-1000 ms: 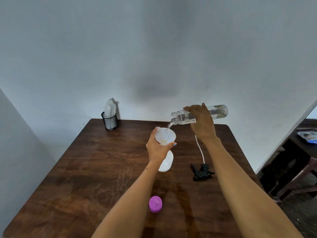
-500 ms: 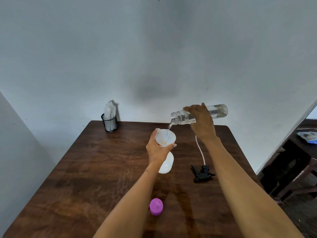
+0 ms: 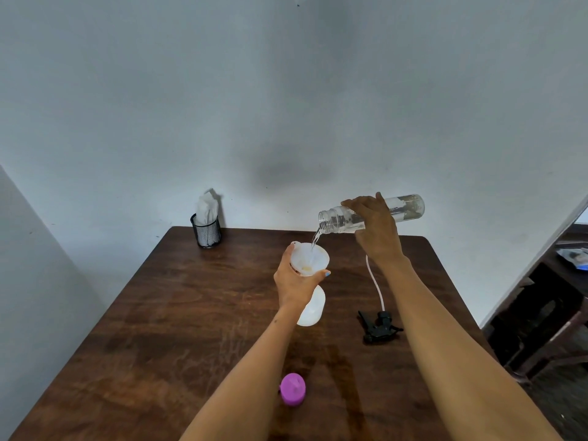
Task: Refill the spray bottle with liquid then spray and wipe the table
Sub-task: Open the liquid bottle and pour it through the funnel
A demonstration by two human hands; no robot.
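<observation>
A white spray bottle [image 3: 313,308] stands upright on the brown table [image 3: 178,313], with a white funnel [image 3: 310,259] in its neck. My left hand [image 3: 294,280] grips the funnel and the bottle's neck. My right hand [image 3: 378,227] holds a clear water bottle [image 3: 404,208] tipped nearly level, and a thin stream of water runs from its mouth into the funnel. The black spray head [image 3: 380,326] with its white tube lies on the table to the right of the spray bottle.
A purple cap [image 3: 293,388] lies near the table's front edge between my forearms. A black mesh holder [image 3: 206,232] with white tissues stands at the back left corner by the wall. Dark furniture [image 3: 547,313] stands past the table's right edge.
The pouring goes on with both hands in nearly the same place. The view has shifted slightly.
</observation>
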